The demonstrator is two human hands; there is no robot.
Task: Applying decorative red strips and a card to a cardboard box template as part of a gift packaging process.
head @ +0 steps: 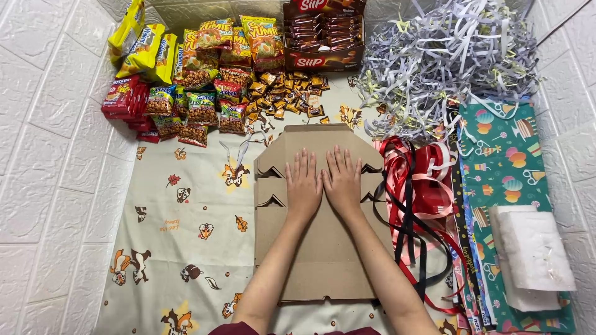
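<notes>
Left hand: the left hand (303, 184) lay palm down on the flat cardboard box blank (323, 248), fingers straight, close together and holding nothing, tips toward 12 o'clock.
Right hand: the right hand (342, 181) lay flat just beside it at 3 o'clock, thumbs touching or nearly so, fingers likewise extended and empty.
Cardboard: the unfolded brown blank sat at the middle of the patterned cloth (186, 236), its notched flaps at 9 and 3 o'clock of the hands, its long panel running toward 6 o'clock under both forearms.
Ribbons: a tangle of red, pink and black ribbons (419, 198) lay at 3 o'clock, touching the blank's edge.
Wrapping paper: green sheets with ice-cream prints (503, 155) lay farther out at 3 o'clock.
White foam: folded white foam sheets (534, 254) rested on the paper at 4 o'clock.
Shredded paper: a pale heap of paper shreds (447, 56) lay at 1 o'clock.
Snacks: colourful snack packets (192, 93) were piled at 11 o'clock, small gold-wrapped sweets (285, 93) at 12 o'clock.
Carton: an open carton of brown bars (324, 34) stood behind the sweets.
</notes>
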